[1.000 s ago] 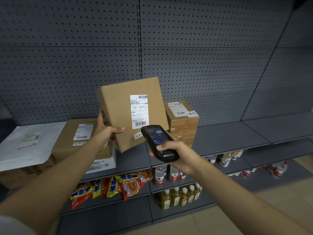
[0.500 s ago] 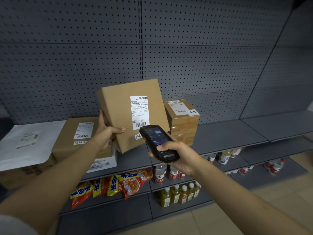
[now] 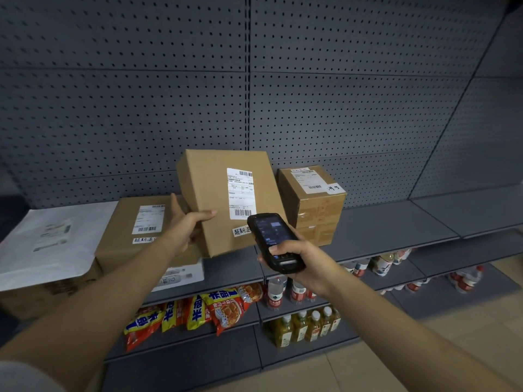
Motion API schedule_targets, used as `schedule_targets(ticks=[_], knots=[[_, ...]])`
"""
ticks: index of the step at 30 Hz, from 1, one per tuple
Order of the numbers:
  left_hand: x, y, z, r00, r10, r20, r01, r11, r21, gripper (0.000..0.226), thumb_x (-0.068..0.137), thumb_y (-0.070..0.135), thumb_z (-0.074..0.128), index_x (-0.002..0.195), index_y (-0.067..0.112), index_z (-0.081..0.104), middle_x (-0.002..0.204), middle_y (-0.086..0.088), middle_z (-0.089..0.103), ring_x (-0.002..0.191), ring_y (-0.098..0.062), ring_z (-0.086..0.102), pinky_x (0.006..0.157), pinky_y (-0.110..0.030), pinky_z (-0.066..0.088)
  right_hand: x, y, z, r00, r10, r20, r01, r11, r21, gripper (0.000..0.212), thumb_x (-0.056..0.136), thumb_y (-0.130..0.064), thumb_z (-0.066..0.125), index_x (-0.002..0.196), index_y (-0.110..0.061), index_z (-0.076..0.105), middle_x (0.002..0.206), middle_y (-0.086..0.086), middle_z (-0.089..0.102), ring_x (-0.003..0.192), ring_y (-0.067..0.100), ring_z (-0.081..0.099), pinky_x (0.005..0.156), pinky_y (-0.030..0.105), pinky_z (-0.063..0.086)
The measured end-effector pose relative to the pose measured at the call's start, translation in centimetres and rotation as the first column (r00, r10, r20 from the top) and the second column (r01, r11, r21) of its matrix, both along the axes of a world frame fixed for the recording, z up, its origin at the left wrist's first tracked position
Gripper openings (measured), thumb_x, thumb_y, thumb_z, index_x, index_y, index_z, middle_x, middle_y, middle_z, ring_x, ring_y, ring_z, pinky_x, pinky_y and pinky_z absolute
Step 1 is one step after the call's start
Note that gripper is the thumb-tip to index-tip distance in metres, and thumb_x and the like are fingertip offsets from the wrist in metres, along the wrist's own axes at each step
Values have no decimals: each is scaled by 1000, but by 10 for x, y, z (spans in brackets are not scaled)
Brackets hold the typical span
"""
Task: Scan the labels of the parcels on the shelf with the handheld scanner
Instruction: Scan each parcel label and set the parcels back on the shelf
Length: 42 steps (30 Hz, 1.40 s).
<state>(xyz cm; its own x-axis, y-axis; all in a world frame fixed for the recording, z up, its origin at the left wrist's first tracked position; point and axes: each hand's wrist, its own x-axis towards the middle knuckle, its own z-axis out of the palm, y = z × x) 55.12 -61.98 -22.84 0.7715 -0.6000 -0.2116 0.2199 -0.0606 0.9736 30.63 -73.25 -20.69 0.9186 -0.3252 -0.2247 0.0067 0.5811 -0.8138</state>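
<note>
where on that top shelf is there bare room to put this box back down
Bare shelf runs right of the small taped box; a narrower strip shows under the held box. Left is crowded: a flat box and white mailer.

Black handheld scanner (image 3: 274, 242) covers the lower right corner of the tilted brown cardboard parcel (image 3: 218, 193) and cuts off its handwritten white sticker (image 3: 241, 231). Left hand (image 3: 185, 225) hides the parcel's lower left edge. White shipping label (image 3: 241, 193) print too small to read. White poly mailer (image 3: 48, 241) cut off at frame's left edge.
</note>
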Motion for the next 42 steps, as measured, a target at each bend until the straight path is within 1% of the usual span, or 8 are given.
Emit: schedule_targets(ticks=[7,10,13,17,22,26,34,42], knots=[[6,-25,-28,997,-25,66,23,999,37,96,84,16,74,153,27,9,118,11,48,117,-16,45,99,-41,35,6,-14,-26,996,-79,-39,79,997,1,61,77,8,64,134,-9,51,118,17,63,93,28,71,76,32,59],[10,-46,-40,999,0,36,-1,1000,31,84,82,24,75,149,25,25,123,5,58,113,-21,55,93,-40,44,6,-25,-41,989,-124,-85,125,992,15,56,80,12,60,131,-10,53,115,17,64,90,29,70,76,33,60],[25,-68,-60,998,57,-38,-55,997,57,99,61,44,84,146,28,34,127,-3,61,112,-25,59,95,-46,49,11,-44,-56,984,-125,-124,127,992,3,62,73,8,66,130,-11,54,111,17,67,90,29,71,86,39,56],[73,-109,-122,994,113,-12,-108,976,189,117,34,75,82,138,45,38,134,5,55,122,-26,53,96,-50,50,27,-77,-68,979,-116,-169,122,992,30,52,81,15,56,126,-11,53,107,16,65,91,30,65,69,33,61],[61,-135,-112,990,139,-5,-131,948,289,104,48,65,75,140,31,42,128,-4,57,113,-30,57,97,-49,49,57,-124,-92,980,-51,-190,67,995,76,78,64,9,71,136,-12,47,120,19,64,98,31,68,74,34,58],[86,-146,-158,983,141,-116,-98,943,318,113,39,74,80,138,36,42,122,-5,63,106,-30,63,94,-52,51,77,-151,-103,978,-1,-207,14,998,61,73,63,9,68,131,-12,52,114,18,67,97,32,68,76,37,59],[78,-157,-179,938,179,-296,-111,967,231,74,77,38,76,140,21,42,119,-13,65,102,-33,64,79,-44,54,98,-171,-129,949,74,-305,-64,997,45,75,70,9,69,136,-17,46,125,25,63,90,33,72,59,29,57],[104,-172,-202,914,180,-363,-103,970,221,83,62,52,78,133,16,52,117,-16,68,100,-37,68,77,-47,58,119,-180,-159,937,54,-345,-24,996,90,82,63,6,72,137,-20,46,126,24,63,95,36,70,83,44,55]])
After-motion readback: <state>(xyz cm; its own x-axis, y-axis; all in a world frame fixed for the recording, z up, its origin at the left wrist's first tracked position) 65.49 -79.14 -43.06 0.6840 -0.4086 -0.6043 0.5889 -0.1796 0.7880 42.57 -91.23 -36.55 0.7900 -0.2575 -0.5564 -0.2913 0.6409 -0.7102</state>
